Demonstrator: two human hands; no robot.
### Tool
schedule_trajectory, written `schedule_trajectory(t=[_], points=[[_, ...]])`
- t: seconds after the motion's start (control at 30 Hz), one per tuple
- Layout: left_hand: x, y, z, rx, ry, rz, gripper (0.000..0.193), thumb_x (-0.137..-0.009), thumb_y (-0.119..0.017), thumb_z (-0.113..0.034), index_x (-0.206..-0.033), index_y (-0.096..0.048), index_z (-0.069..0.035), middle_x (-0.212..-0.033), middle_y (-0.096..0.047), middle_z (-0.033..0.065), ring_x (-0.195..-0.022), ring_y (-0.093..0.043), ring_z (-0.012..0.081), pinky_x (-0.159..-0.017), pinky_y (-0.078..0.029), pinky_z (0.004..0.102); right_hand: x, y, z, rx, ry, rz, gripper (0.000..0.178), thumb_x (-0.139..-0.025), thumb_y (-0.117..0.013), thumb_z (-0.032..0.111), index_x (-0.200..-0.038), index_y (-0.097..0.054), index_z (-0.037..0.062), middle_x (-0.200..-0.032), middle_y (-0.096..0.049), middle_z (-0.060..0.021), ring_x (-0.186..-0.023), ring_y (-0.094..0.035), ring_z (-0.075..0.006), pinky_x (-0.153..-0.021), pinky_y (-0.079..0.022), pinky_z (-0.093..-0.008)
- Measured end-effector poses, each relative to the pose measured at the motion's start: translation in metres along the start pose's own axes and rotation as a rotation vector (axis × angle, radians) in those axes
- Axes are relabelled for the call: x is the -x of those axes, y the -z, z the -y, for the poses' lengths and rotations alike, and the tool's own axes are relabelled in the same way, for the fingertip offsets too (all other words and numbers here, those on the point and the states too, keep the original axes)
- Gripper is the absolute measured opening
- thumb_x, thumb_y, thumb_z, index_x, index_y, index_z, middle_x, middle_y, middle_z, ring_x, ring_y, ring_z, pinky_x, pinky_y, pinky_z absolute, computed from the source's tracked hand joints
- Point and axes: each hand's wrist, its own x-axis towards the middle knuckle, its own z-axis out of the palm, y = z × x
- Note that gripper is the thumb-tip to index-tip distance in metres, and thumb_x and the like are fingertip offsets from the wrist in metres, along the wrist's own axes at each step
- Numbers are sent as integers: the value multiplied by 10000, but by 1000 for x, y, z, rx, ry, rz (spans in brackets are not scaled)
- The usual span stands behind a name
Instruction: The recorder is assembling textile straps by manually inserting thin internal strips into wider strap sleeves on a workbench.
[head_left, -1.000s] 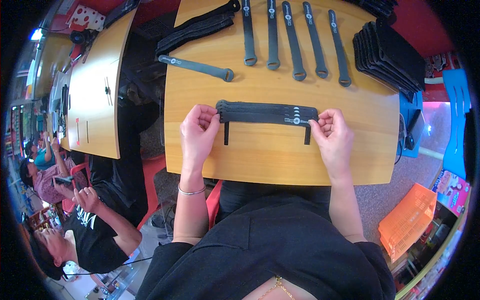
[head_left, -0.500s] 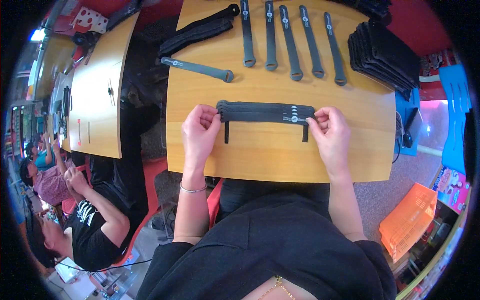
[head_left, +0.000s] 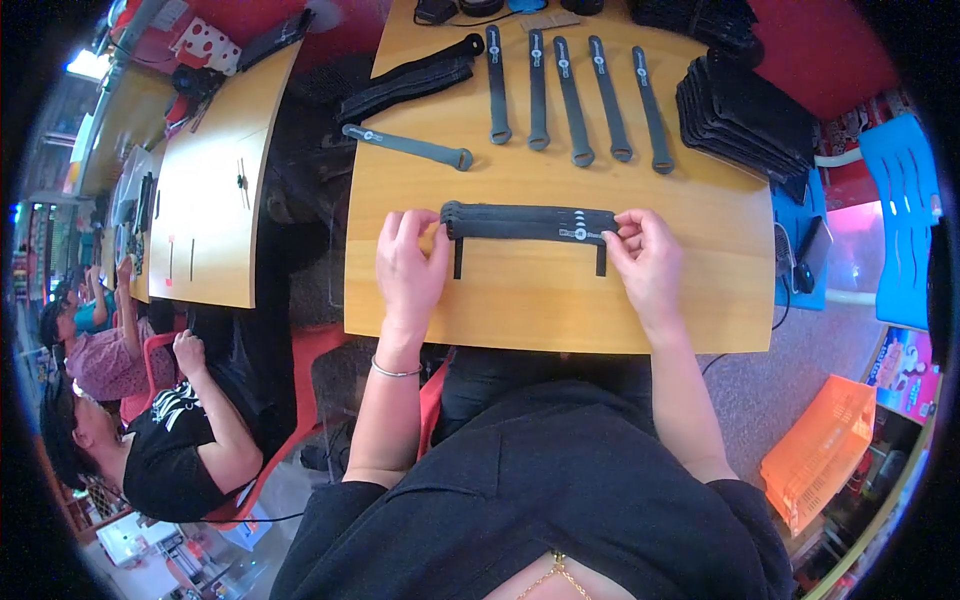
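Observation:
A layered bundle of black straps [head_left: 520, 222] lies crosswise near the middle of the wooden table, its layers fanned so their edges show. My left hand [head_left: 408, 268] pinches the rounded left end, with thumb and fingertips at the edge. At the opposite end my right hand [head_left: 645, 264] grips the corner between thumb and fingers. Two narrow black strips, a left strip [head_left: 458, 260] and a right strip [head_left: 601, 261], stick out below the bundle toward me. Beyond it, a single grey strap [head_left: 408, 147] with a slotted round end lies slanted.
Several grey straps [head_left: 577, 105] lie in a row at the far side. Black strap bundles [head_left: 410, 80] sit far left, a stack of black pieces [head_left: 745, 115] far right. An orange basket [head_left: 818, 450] stands right of the table. Another person [head_left: 190, 440] sits at left.
The view has shifted slightly. My left fingers have straightened somewhat at the bundle's left end. Both hands stay at its ends. The neighbouring person's arm has moved.

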Motion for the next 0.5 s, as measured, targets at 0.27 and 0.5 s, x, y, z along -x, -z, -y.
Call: schedule_trajectory(t=[0.27,0.5], points=[[17,-4,-27,-283,-393,269,583,-871,-554,-380,-1335,-456,-41,-1456,-345,152,-1371,-270,341,-1118,-178,497,2,3,3,65,235,-66,148,-773,-658,-36,-890,-582,15,-798,-576,-68,-611,-588,-142,-543,-486,-261],[26,-15,-34,-350,-470,377,750,-878,-448,-543,-1411,-332,-28,-1497,-263,155,-1400,-200,326,-1131,-130,480,6,3,11,393,656,147,432,-836,-661,236,-1231,-558,95,-1262,-543,-113,-1140,-536,-255,-956,-422,-400]])
